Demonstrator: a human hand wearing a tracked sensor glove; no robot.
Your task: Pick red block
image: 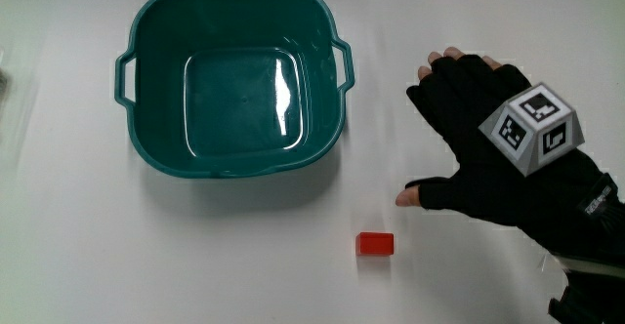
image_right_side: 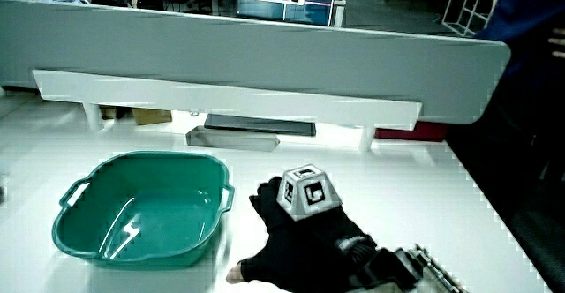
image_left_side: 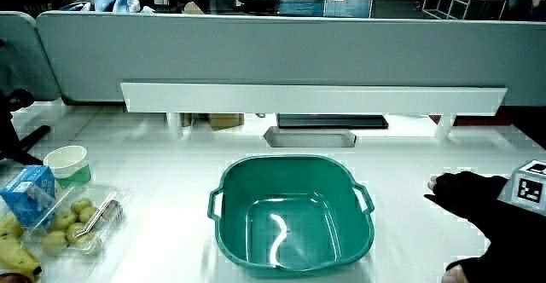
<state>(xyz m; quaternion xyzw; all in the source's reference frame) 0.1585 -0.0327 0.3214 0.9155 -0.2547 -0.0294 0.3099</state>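
**Red block just off my thumb, nearer to me**

My hand lies flat over bare table beside the teal basin, fingers spread and holding nothing; off my thumb tip, slightly nearer to me and toward the basin's side, sits the red block, apart from both hand and basin; its long axis runs roughly in line with the basin's near rim; I judge a short reach covers it.

small red block, lying flat on table, nearer person than basin
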